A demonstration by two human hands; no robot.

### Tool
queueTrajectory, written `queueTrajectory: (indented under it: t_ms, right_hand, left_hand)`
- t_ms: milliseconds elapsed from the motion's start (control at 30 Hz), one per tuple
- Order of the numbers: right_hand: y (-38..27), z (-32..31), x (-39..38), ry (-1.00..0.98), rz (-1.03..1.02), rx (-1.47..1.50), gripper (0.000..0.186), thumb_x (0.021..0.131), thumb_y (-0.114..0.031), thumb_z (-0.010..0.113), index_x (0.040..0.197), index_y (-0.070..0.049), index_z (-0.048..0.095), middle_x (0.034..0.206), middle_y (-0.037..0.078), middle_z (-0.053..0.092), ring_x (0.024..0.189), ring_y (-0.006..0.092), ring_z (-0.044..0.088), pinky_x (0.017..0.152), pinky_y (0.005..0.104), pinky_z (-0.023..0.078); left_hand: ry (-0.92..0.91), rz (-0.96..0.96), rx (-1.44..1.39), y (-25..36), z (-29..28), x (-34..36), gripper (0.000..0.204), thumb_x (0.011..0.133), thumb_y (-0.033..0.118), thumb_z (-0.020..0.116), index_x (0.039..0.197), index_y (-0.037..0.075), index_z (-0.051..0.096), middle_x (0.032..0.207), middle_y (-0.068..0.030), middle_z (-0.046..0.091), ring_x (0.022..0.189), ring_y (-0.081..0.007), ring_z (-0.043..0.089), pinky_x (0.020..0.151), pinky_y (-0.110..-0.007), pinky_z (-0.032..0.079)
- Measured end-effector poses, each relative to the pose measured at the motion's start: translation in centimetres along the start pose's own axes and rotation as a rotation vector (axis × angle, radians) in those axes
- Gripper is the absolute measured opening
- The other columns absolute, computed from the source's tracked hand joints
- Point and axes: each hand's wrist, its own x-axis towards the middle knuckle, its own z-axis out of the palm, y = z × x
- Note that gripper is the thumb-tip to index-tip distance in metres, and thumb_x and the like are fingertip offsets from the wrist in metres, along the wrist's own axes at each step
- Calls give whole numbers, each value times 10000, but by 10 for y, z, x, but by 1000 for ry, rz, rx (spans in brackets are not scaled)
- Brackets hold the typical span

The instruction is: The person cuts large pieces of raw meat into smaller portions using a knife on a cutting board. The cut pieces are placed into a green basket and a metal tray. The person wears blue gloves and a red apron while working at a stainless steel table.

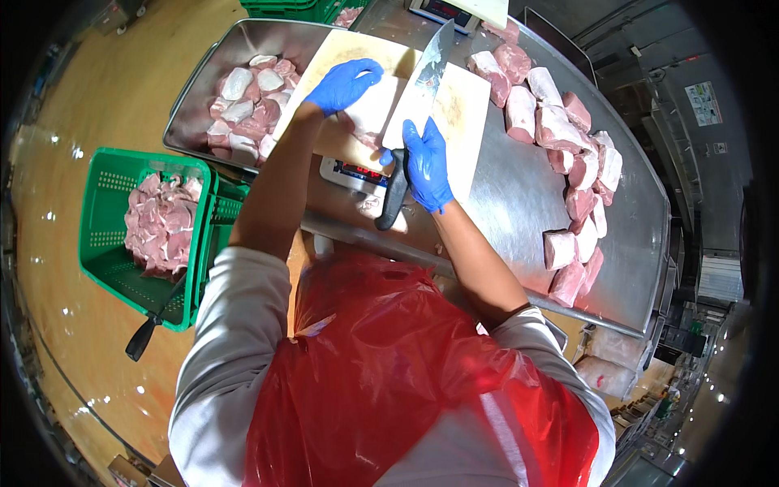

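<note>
A large pale piece of pork (381, 101) with a white fat side lies on the cutting board (461, 109). My left hand (345, 86), in a blue glove, holds it down at its far left edge, fingers bent over it. In my blue-gloved right hand (428, 165) is a large knife, gripped by its black handle (395, 193). The broad, smeared blade (428, 77) points away from me, just right of the pork. A scale (355, 174) with a lit red display shows under the board's near edge.
Left of the board is a metal tub (188, 109) of pork chunks. Lower left, a green basket (96, 215) holds pork trimmings, with a black-handled tool (144, 338) at its rim. Several pork blocks (558, 128) line the steel table (507, 211) on the right. Another scale (445, 11) stands at the back.
</note>
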Motion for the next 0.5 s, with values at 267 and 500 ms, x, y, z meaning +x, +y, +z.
queueTrajectory:
  t_ms: [267, 500]
  right_hand:
    - [-59, -48, 40, 90, -325, -345, 244, 1067, -183, 506, 1176, 34, 522, 890, 108, 642, 640, 172, 661, 580, 302, 517]
    - [-28, -27, -24, -157, -228, -1095, 239, 1047, -217, 552, 1072, 20, 566, 772, 145, 682, 571, 221, 654, 543, 349, 515]
  left_hand:
    - [496, -337, 8, 12, -20, -149, 159, 903, 78, 600, 1033, 26, 676, 907, -124, 691, 742, -193, 666, 692, -321, 531]
    - [632, 13, 48, 60, 22, -154, 205, 850, 20, 642, 1052, 31, 675, 1043, -147, 671, 877, -262, 688, 774, -356, 547]
